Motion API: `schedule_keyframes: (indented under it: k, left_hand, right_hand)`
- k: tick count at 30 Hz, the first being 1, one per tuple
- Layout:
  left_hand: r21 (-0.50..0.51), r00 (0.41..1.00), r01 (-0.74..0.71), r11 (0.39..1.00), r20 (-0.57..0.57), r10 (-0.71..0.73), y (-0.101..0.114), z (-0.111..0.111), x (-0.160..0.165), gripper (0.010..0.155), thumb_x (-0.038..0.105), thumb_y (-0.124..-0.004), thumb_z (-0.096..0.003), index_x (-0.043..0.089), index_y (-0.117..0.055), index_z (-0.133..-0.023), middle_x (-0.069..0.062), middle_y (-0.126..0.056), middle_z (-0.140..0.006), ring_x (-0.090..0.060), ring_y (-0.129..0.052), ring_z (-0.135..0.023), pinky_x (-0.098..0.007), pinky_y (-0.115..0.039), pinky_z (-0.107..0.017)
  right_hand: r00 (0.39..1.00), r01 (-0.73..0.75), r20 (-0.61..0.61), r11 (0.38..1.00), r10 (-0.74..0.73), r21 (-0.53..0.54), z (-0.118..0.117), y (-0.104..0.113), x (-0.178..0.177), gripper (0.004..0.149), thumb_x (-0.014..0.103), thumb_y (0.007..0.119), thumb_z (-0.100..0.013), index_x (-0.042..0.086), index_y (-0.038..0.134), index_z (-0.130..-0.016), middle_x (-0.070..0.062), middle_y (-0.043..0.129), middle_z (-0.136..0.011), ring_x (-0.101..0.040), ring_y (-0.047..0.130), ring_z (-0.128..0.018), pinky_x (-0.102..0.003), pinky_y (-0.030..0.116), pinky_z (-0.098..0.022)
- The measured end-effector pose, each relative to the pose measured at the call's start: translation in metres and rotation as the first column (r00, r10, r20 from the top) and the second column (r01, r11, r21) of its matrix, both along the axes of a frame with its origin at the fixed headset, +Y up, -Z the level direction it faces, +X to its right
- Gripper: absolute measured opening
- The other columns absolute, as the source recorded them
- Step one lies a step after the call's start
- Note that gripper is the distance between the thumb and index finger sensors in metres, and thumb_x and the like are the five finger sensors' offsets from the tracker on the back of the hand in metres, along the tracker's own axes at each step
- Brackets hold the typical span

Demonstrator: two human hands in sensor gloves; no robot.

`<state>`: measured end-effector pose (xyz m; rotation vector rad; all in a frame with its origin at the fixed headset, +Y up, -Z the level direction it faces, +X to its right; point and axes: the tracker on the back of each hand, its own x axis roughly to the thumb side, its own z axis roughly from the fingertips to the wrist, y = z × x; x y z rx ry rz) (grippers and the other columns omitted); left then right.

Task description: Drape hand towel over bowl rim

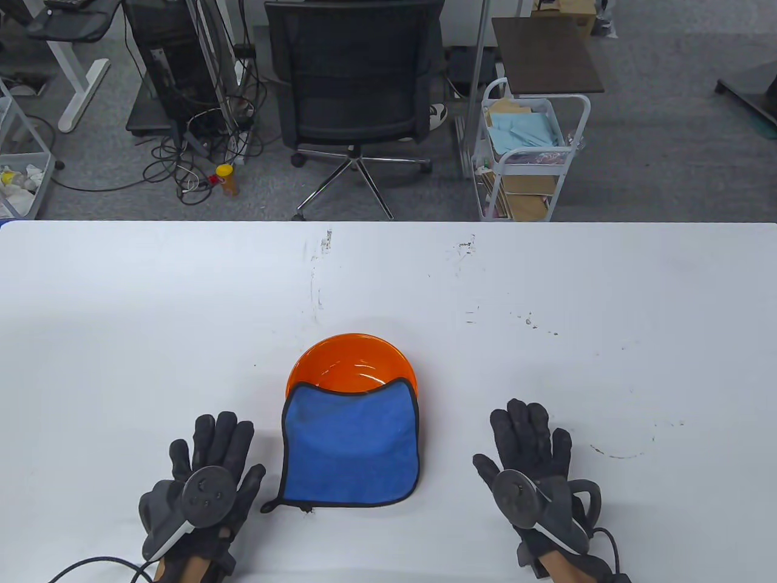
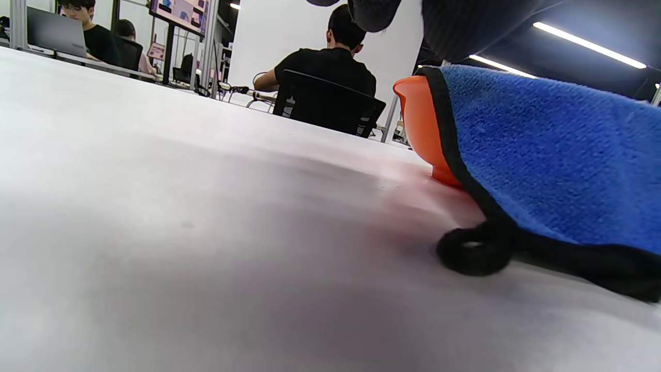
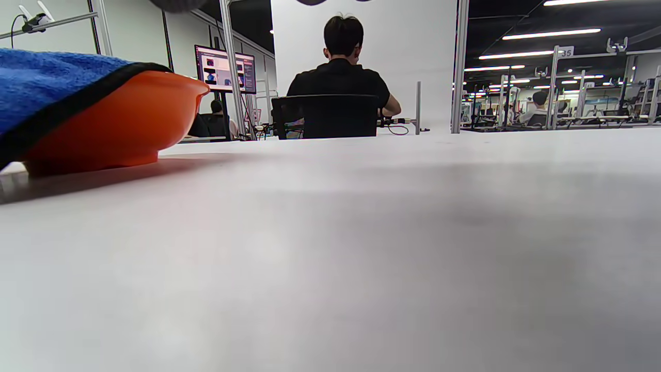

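An orange bowl [image 1: 352,361] stands on the white table [image 1: 607,303] near its front middle. A blue hand towel [image 1: 351,449] with black trim lies over the bowl's near rim and runs down onto the table toward me. Its black hanging loop [image 1: 271,504] rests on the table at its near left corner. My left hand [image 1: 209,452] lies flat and empty on the table left of the towel. My right hand [image 1: 525,434] lies flat and empty to its right. The left wrist view shows the towel [image 2: 557,155], the bowl [image 2: 421,124] and the loop [image 2: 472,250]. The right wrist view shows the bowl [image 3: 119,124] under the towel [image 3: 46,82].
A black office chair [image 1: 355,85] stands beyond the table's far edge, with a white trolley [image 1: 528,152] to its right. Scuff marks [image 1: 318,267] dot the far half of the table.
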<state>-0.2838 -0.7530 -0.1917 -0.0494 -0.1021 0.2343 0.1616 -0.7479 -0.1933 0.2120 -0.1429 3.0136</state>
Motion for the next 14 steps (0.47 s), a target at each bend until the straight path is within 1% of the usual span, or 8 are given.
schedule_keyframes:
  k: [6,14]
  left_hand:
    - [-0.009,1.0,0.011,1.0,0.003,-0.011,-0.0004,0.0,0.0008,0.069,0.05,-0.059,-0.0593,0.024,-0.028,-0.116,-0.001,-0.016,-0.122,-0.029,-0.01,-0.11,-0.06,-0.009,-0.071]
    - [-0.018,1.0,0.009,1.0,0.009,-0.008,-0.0004,-0.0002,0.0012,0.069,0.05,-0.059,-0.0592,0.024,-0.029,-0.116,-0.001,-0.017,-0.122,-0.029,-0.01,-0.11,-0.06,-0.01,-0.071]
  right_hand:
    - [1.0,0.008,0.002,1.0,-0.008,0.003,0.0005,0.0001,0.0012,0.073,0.053,0.05,-0.062,0.01,0.024,-0.116,-0.022,0.02,-0.119,-0.049,0.02,-0.109,-0.075,0.029,-0.07]
    - [1.0,-0.001,-0.002,1.0,0.001,-0.024,0.0006,-0.0002,-0.0005,0.073,0.053,0.05,-0.062,0.01,0.024,-0.116,-0.022,0.019,-0.119,-0.05,0.019,-0.109,-0.075,0.029,-0.07]
